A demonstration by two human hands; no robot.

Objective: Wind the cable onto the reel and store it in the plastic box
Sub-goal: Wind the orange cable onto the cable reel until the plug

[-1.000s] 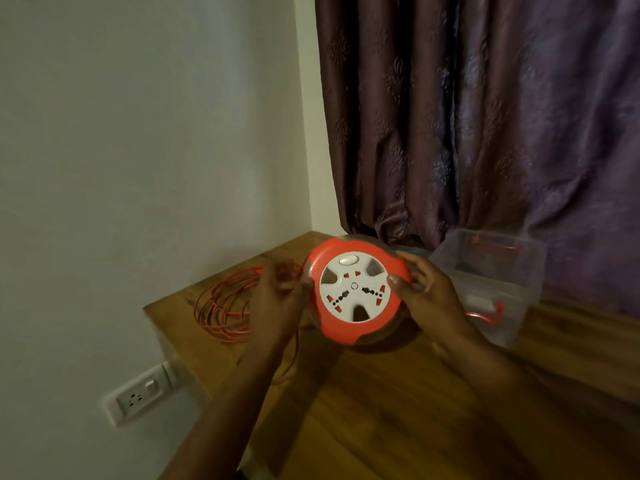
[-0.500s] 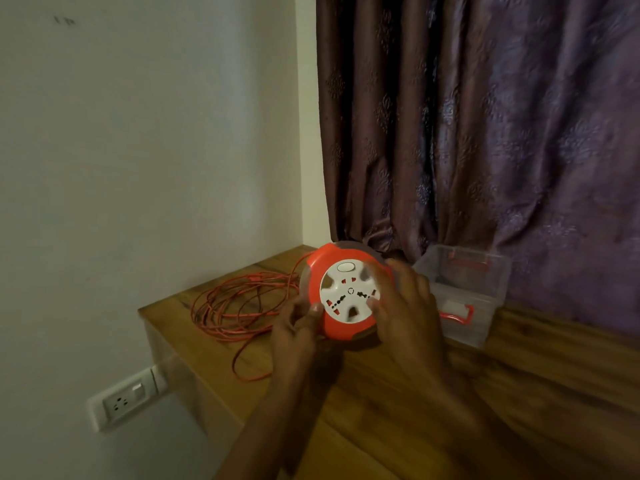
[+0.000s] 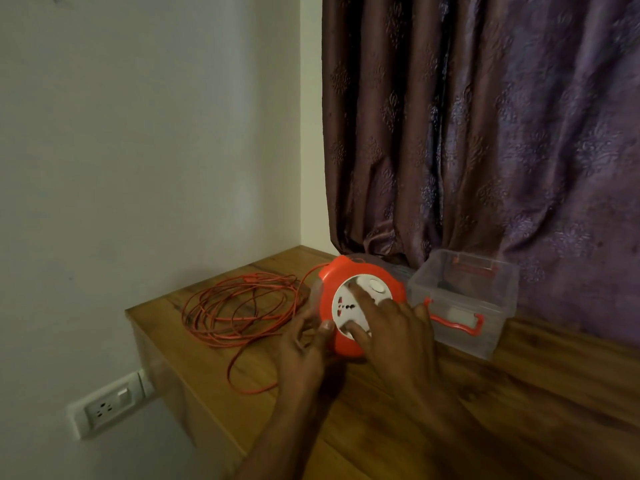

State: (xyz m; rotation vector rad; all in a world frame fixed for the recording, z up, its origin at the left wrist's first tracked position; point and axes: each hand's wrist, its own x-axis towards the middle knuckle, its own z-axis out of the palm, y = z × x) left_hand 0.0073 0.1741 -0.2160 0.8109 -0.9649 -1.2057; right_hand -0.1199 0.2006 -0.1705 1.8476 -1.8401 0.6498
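The orange cable reel [image 3: 349, 284] with a white socket face stands tilted on the wooden table [image 3: 519, 393]. My left hand [image 3: 304, 351] grips its lower left rim, thumb on the orange edge. The fingers of my right hand [image 3: 398, 327] are spread and pressed on the white face. Loose orange cable [image 3: 239, 306] lies in coils on the table to the left, one strand running up to the reel's top. A clear plastic box [image 3: 485, 306] with orange latches sits open just right of the reel.
A dark patterned curtain [image 3: 485, 133] hangs behind the table. A white wall with a socket plate [image 3: 107, 405] is at the left. The table's left edge [image 3: 156, 344] is close to the cable coils.
The reel's white face has turned, its round button now at upper right. My right hand moved from the reel's right rim onto its face; my left hand shifted to the lower rim.
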